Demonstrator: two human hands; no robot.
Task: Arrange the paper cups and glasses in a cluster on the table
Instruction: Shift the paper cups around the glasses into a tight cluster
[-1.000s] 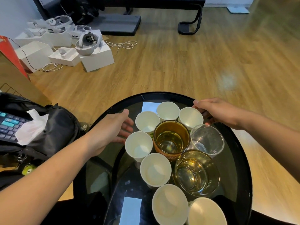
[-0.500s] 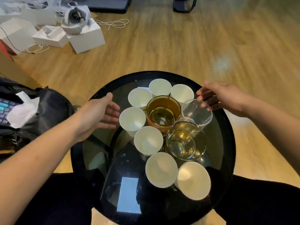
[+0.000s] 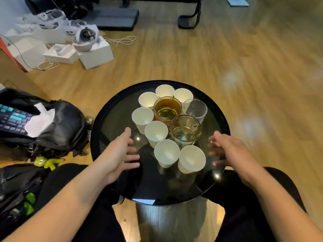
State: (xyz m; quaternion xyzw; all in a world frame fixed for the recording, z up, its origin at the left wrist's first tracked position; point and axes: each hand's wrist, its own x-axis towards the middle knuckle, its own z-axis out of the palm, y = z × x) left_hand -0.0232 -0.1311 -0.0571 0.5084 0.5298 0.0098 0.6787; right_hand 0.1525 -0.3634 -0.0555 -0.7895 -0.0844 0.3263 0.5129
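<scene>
My left hand [image 3: 118, 154] and right hand [image 3: 227, 151] have drawn back from the far cups toward me. The round black counter [image 3: 104, 123] carries the paper cups [image 3: 167, 151] and glasses [image 3: 185, 130] close-packed just beyond its centre. Both hands hover spread and empty, flanking the two nearest cups, I judge so they can nudge those stragglers inward.

White paper cups [image 3: 167, 152], amber glass [image 3: 167, 109], clear glass [image 3: 196, 109], black table [image 3: 111, 119], tan wood floor [image 3: 192, 58]
</scene>
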